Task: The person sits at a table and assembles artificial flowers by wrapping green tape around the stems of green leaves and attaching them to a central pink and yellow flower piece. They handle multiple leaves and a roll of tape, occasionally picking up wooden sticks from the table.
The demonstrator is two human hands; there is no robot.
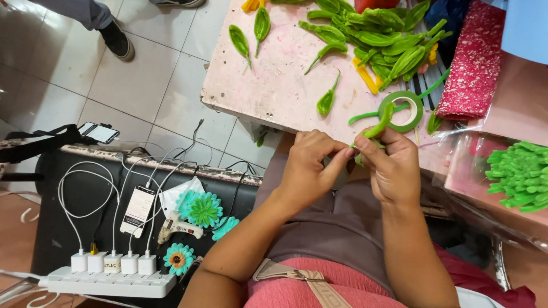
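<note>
Fingers of both hands meet over my lap, at the near edge of the worktop (268, 85). My left hand (308, 171) pinches shut on the low end of a green stem (378, 128), thumb and forefinger pressed tight at the tip; my right hand (394, 168) closes around the same stem just above, steadying it so the thin end does not twist. The stem curves up past a ring of green tape (403, 111) that lies flat on the worktop just beyond my knuckles, near enough to pull from.

Farther back the pink, mottled worktop carries a heap of green leaves (377, 37), pointed and soft-looking like moulded foam, with a few yellow strips (365, 74) among them. A single leaf (326, 100) lies apart, nearer me. At right sits a bag of spiky green pieces (522, 174).

Down to my left, on a dark bench, a glue gun (178, 227) rests beside teal paper flowers (201, 208) and a white power strip (108, 282) with chargers.
</note>
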